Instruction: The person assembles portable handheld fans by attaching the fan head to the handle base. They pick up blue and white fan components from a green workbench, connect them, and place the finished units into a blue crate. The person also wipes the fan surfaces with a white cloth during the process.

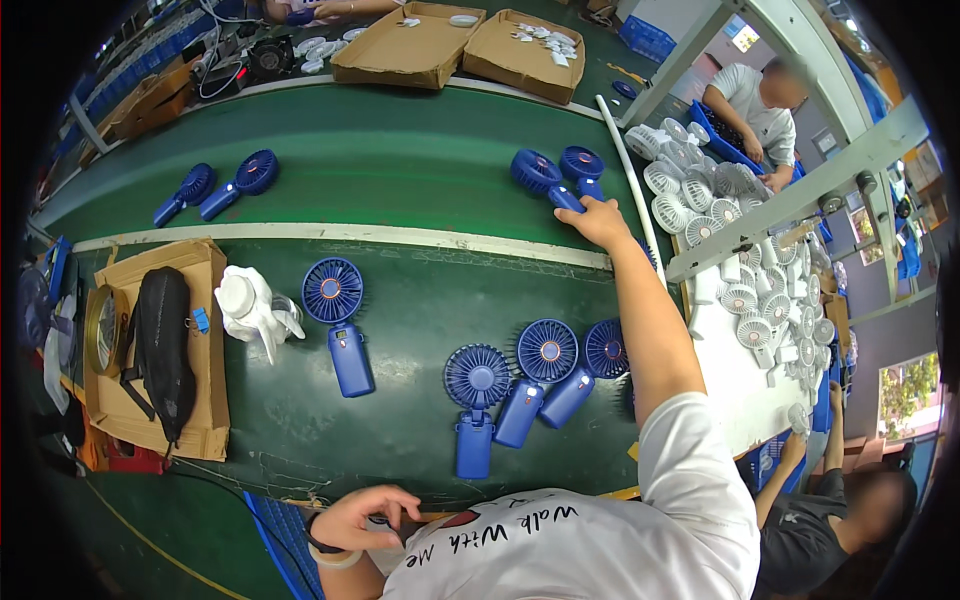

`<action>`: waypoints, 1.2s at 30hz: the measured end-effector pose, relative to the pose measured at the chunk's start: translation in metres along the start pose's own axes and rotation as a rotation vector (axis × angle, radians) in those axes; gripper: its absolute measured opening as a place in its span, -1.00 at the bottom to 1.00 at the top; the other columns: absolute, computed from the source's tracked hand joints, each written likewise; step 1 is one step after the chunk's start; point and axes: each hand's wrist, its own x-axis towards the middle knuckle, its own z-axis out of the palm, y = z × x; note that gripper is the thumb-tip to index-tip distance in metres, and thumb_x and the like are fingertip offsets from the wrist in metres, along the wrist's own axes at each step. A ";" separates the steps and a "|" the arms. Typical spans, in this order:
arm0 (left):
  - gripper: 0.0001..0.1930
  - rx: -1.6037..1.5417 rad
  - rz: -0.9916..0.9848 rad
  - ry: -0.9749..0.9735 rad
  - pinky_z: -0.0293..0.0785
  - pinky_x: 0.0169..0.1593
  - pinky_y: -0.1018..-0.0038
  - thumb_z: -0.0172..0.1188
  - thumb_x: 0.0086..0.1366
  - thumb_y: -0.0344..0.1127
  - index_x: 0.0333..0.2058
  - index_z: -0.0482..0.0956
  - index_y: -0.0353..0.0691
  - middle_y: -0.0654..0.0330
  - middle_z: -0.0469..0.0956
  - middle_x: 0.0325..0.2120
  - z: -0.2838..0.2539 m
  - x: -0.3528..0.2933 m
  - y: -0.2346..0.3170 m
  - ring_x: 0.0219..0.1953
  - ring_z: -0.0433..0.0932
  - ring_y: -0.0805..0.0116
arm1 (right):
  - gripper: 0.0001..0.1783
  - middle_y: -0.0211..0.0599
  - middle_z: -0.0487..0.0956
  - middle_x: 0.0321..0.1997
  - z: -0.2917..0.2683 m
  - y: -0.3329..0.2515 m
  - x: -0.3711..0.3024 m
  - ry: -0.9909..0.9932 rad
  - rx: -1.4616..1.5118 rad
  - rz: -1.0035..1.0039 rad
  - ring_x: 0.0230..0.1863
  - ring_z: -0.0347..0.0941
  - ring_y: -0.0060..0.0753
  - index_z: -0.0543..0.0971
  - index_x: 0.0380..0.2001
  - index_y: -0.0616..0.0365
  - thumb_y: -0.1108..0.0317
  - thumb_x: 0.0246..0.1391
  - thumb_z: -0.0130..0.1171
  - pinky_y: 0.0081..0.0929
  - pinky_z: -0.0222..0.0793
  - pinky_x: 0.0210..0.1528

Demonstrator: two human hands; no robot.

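My right hand [600,222] reaches out over the green conveyor belt [400,150]. Its fingers are closed round the handle of a dark blue handheld fan [538,172]. A second blue fan [582,165] lies right behind that hand. Close to my body at the front table edge, my left hand [368,515] hangs with loosely bent fingers and nothing in it. On the green table, a blue fan [350,358] lies left of centre. Nearer my right arm are a folded blue fan [474,440], another blue fan [520,410] and one more [568,395], partly covered by the arm.
Two blue fans, one [238,185] in front, lie on the belt's left. A white spray bottle [245,300] stands beside a cardboard tray [215,400] holding a black pouch [165,340]. White fans [700,190] crowd the right side beyond a white pipe [628,170]. Co-workers sit at right.
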 end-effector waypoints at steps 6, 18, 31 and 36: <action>-0.57 -0.221 -0.017 0.293 0.35 -0.09 0.53 0.09 0.22 -0.45 0.08 0.30 -0.33 0.18 0.43 -0.11 -0.004 0.062 0.021 -0.20 0.41 0.49 | -0.39 0.17 0.41 -0.08 0.007 0.003 -0.087 -0.386 1.427 -0.233 -0.13 0.43 -0.15 0.41 -0.22 0.24 -0.19 0.03 0.01 -0.34 0.41 -0.15; -0.44 -0.641 0.337 0.375 0.40 0.03 0.32 0.15 0.21 -0.38 0.15 0.14 -0.16 0.09 0.37 -0.01 0.005 0.186 0.032 0.01 0.42 0.26 | -0.27 -0.12 0.39 -0.13 0.055 -0.048 -0.229 -1.208 2.172 -0.515 0.00 0.38 -0.14 0.23 0.07 0.22 -0.15 0.04 0.05 0.00 0.38 -0.03; -0.27 -0.438 0.370 0.403 0.46 -0.25 0.35 -0.14 0.25 0.21 0.24 -0.03 -0.12 0.08 0.39 -0.20 -0.008 0.170 0.005 -0.30 0.46 0.32 | -0.36 0.02 0.44 -0.08 0.080 -0.019 -0.209 -0.990 1.773 -0.313 -0.09 0.48 -0.03 0.12 0.16 0.22 0.10 0.15 0.04 -0.24 0.50 -0.14; -0.29 -0.695 0.328 0.313 0.46 -0.23 0.34 -0.28 0.30 0.23 0.24 -0.01 -0.15 0.06 0.39 -0.16 -0.015 0.168 0.000 -0.30 0.47 0.29 | -0.26 0.05 0.42 -0.08 0.084 -0.020 -0.206 -0.956 1.850 -0.321 -0.08 0.46 -0.01 -0.01 0.25 0.04 0.28 0.09 0.12 -0.20 0.48 -0.12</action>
